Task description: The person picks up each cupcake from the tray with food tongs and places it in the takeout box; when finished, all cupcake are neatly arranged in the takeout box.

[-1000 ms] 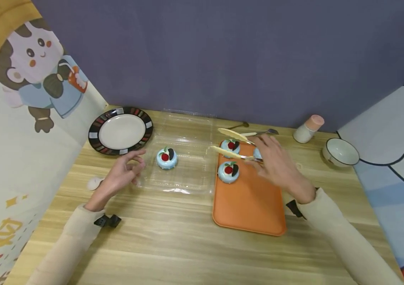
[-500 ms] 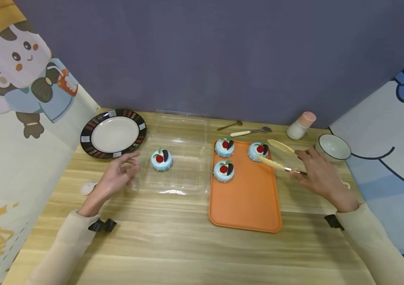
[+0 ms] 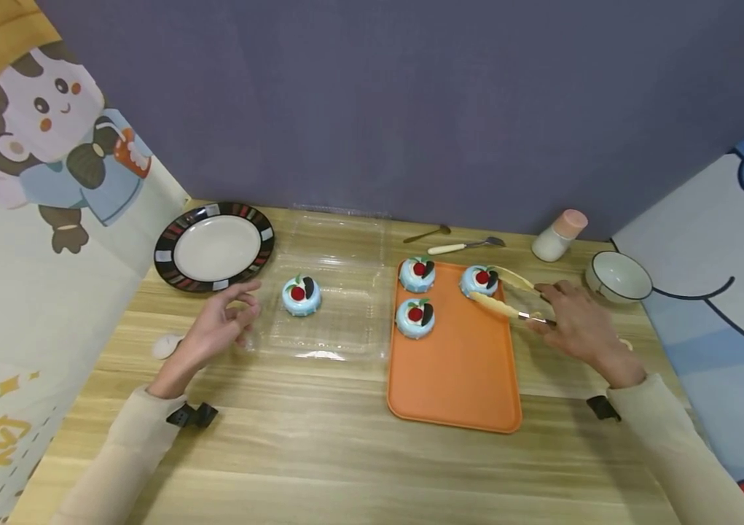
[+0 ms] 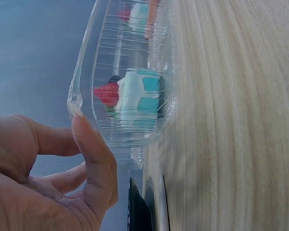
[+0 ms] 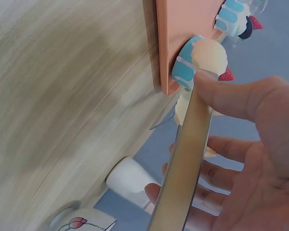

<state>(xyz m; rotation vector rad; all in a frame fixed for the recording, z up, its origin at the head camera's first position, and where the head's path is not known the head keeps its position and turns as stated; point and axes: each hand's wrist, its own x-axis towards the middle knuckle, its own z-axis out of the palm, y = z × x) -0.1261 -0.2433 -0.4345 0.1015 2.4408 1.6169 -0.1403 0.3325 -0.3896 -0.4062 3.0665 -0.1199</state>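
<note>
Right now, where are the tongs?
In the head view, the tongs are right of centre, in the right grip, their parted tips by the blue cake at the far right corner of the orange tray.

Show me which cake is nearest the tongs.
The right cake on the orange tray: the tongs in the right hand have their tips beside it. The two left cakes and boxed cake sit farther away.

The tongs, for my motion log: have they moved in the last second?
Yes, rightward: the tips of the tongs went from the far left to the far right corner of the orange tray.
</note>
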